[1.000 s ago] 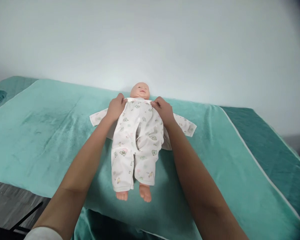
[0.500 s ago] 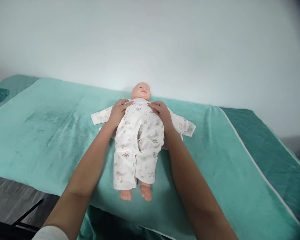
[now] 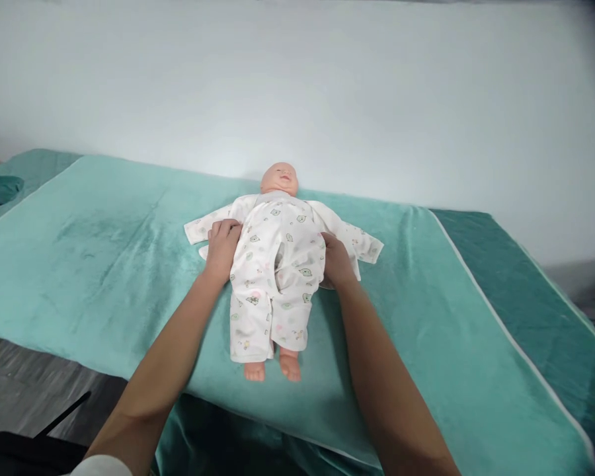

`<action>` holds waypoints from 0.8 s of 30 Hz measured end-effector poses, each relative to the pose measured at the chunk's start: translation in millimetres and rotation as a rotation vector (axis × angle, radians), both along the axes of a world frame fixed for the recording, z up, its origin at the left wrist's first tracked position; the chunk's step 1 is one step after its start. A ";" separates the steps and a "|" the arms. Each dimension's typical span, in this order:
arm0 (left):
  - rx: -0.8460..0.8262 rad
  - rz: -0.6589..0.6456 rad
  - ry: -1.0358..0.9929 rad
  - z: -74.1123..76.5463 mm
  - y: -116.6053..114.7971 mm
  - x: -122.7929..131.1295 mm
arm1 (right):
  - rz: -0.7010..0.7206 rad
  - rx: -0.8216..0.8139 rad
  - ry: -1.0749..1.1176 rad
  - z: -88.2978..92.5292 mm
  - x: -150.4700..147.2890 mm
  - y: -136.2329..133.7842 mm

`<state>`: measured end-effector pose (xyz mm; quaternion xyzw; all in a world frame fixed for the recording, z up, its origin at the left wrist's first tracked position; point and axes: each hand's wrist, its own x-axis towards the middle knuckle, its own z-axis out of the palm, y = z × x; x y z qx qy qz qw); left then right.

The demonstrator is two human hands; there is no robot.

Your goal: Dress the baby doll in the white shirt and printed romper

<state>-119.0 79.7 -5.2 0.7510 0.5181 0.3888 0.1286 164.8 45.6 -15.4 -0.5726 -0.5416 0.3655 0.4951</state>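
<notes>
A baby doll (image 3: pixel 279 179) lies on its back, head toward the wall. It wears a white printed shirt (image 3: pixel 344 231) with sleeves spread out and matching high-waisted trousers (image 3: pixel 277 254) with a split crotch. Bare feet show below the hems. My left hand (image 3: pixel 223 250) rests against the trousers' left edge over the shirt, fingers bent but apart; its thumb is hidden. At the opposite edge of the trousers, my right hand (image 3: pixel 336 259) is closed with the cloth at its fingertips, most of its fingers out of sight.
Light green plush cloth (image 3: pixel 104 264) covers the bed, with darker green sections (image 3: pixel 530 291) at both ends. A pale wall (image 3: pixel 297 86) rises directly behind. Grey floor (image 3: pixel 24 377) and a black object (image 3: pixel 24 453) show at the lower left.
Both hands have slid from the doll's upper chest down along its sides to about waist height. The right fingers have closed at the trousers' edge. The doll stays lying on its back.
</notes>
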 end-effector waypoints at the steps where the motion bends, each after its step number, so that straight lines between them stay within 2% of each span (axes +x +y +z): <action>1: 0.006 0.021 0.006 -0.5 -3.9 1.6 | 0.021 -0.014 0.031 -0.9 0.4 -1.7; 3: -0.029 0.021 -0.031 0.2 -10.2 4.1 | 0.036 -0.046 0.118 -1.3 -0.6 -4.5; 5: -0.137 0.006 -0.134 3.0 -14.5 4.9 | 0.069 -0.090 0.243 0.2 -2.8 -6.8; 11: -0.376 -0.121 -0.613 13.0 -22.3 4.4 | 0.182 -0.167 0.517 11.7 -6.4 -13.9; 16: -0.677 -0.196 -0.959 13.0 -24.6 8.0 | 0.167 -0.173 0.587 18.1 -9.7 -15.2; 19: -0.808 -0.196 -1.060 13.0 -23.6 6.3 | 0.198 -0.169 0.619 17.4 -11.3 -14.1; 24: -0.839 -0.309 -1.124 10.5 -19.9 1.3 | 0.150 -0.142 0.640 12.0 -11.6 -12.1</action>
